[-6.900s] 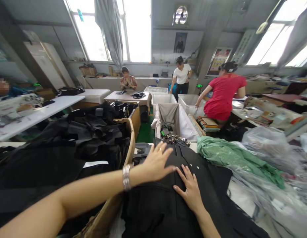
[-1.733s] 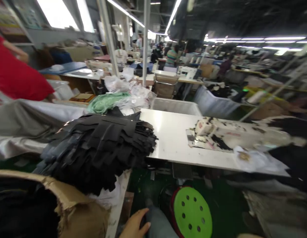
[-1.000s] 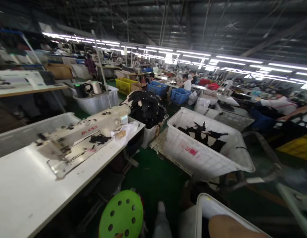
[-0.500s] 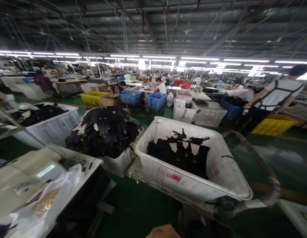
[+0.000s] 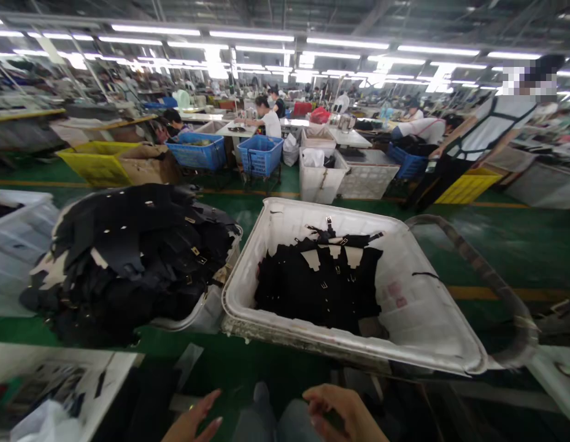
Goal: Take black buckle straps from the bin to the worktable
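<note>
My left hand (image 5: 192,420) is at the bottom edge, left of my legs, its fingers apart and nothing in them. My right hand (image 5: 344,410) hovers at the bottom, right of my legs, loosely curved with a gap between thumb and fingers and nothing visible inside. In front of both hands stands a large white plastic bin (image 5: 358,347). Flat black cut pieces (image 5: 303,285), with metal buckles and some beige patches, lie inside it. Left of it, a high heap of similar black pieces (image 5: 128,258) overflows another white bin (image 5: 206,313). Neither hand touches the bins.
A thick curved tube (image 5: 482,270) forms a handle at the bin's right. A white worktable (image 5: 114,374) with a plastic bag is at lower left. A person (image 5: 487,123) stands at far right. Blue crates (image 5: 261,156) and a yellow bin (image 5: 98,162) line the far aisle.
The view has tilted down and shifted closer to the bins. My left hand has come into view, and more of my right hand shows. The pieces in the bin look unchanged.
</note>
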The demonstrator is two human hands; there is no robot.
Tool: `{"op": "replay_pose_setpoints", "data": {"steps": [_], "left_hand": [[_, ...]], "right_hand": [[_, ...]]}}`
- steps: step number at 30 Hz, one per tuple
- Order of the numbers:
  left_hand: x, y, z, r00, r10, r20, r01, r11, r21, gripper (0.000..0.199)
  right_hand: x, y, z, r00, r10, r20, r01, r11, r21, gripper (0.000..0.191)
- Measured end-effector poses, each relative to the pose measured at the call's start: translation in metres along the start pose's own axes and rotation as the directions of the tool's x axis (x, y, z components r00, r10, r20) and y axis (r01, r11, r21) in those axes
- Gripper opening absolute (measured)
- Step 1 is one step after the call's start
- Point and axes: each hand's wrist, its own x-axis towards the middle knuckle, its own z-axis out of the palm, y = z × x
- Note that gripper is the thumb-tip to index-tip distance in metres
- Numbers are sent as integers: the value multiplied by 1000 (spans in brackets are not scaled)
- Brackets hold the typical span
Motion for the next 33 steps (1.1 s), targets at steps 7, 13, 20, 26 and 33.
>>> {"op": "replay_pose_setpoints", "data": {"steps": [7, 13, 20, 26, 33], "left_hand": [[102, 89, -89, 995, 96, 34, -101, 967, 232, 59], [179, 128, -87, 993, 88, 77, -103, 969, 226, 54], [257, 145, -47, 960, -217, 175, 182, 963, 198, 48], [329, 152, -22, 922, -313, 226, 252, 932, 260, 46], [382, 165, 24, 944, -188, 272, 159, 979, 126, 47]], "right_hand": [[15, 38, -50, 932, 296, -211, -295, 955, 38, 31], [76, 141, -111, 829, 515, -219, -518, 854, 46, 34], [208, 313, -77, 642, 759, 108, -763, 646, -10, 20], [243, 358, -30, 609, 764, 215, -775, 631, -45, 18], [279, 429, -111, 594, 803, -52, -804, 593, -41, 22]]}}
